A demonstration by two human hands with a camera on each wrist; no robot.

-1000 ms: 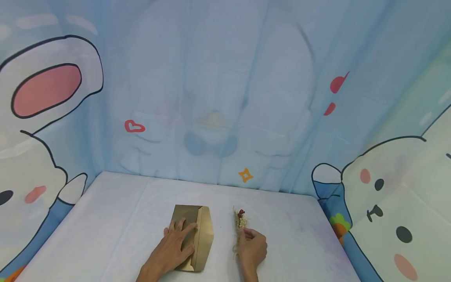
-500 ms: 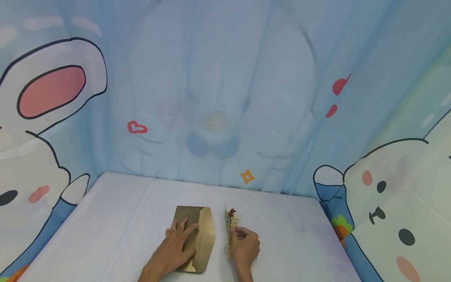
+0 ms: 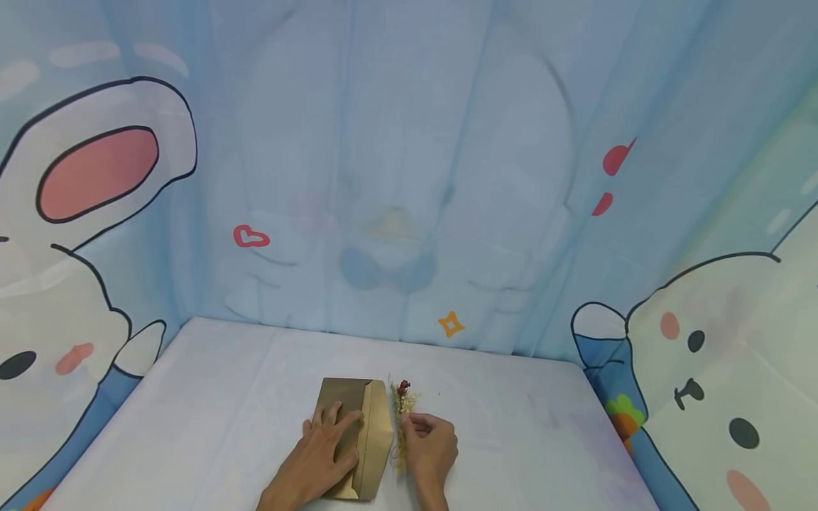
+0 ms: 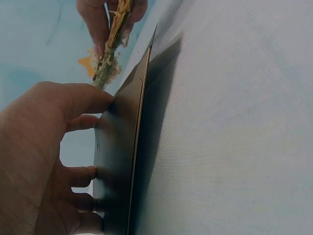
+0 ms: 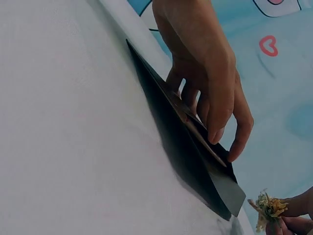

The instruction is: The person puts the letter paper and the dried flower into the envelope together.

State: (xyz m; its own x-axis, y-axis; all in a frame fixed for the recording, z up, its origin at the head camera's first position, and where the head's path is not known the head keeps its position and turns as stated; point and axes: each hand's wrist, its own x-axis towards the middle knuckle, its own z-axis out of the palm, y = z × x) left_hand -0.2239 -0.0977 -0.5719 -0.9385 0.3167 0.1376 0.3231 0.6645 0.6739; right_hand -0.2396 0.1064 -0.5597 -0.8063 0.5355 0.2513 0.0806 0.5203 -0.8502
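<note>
A gold envelope [image 3: 378, 443] lies on the white table, its flap unfolded toward the right. My left hand [image 3: 319, 454] rests on it with fingers spread, the fingertips pressing its face. Just right of the flap, my right hand [image 3: 431, 451] pinches a small bunch of dried flowers [image 3: 404, 401] with a dark red bloom at the top. In the left wrist view the stems of the dried flowers [image 4: 116, 29] show between the right fingers, beyond the envelope [image 4: 120, 142]. The right wrist view shows the envelope's mouth slightly parted under the left hand [image 5: 215, 83].
The white tablecloth [image 3: 524, 440] spreads around both hands. A blue curtain [image 3: 396, 142] with cartoon animals hangs behind the table and along both sides.
My right hand has moved left with the dried flowers, from well apart to close beside the envelope's flap. The left hand stays on the envelope; the head view has shifted slightly.
</note>
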